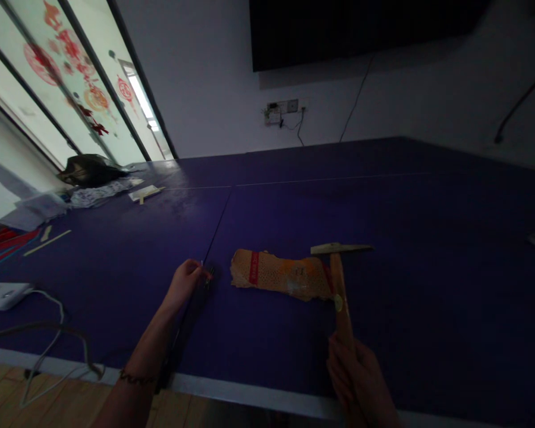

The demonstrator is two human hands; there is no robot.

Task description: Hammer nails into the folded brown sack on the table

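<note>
My right hand (356, 374) is wrapped round the wooden handle of a hammer (341, 291). Its narrow metal head points away from me and lies over or just beyond the right end of a torn piece of brown cardboard (276, 273) with a red stripe. To the left of the cardboard, the fingers of my left hand (188, 278) are pinched together. A tiny thin thing shows at these fingertips, too small to name. Right beside them, small dark bits (208, 280) are on the purple table (267, 339).
On the left are a white box-like device (4, 295) with a cable, red and blue strips (9, 242) and a thin pale stick (47, 243). A dark bag (91, 170) sits at the far left. A black screen (339, 30) hangs on the wall above sockets (288, 108).
</note>
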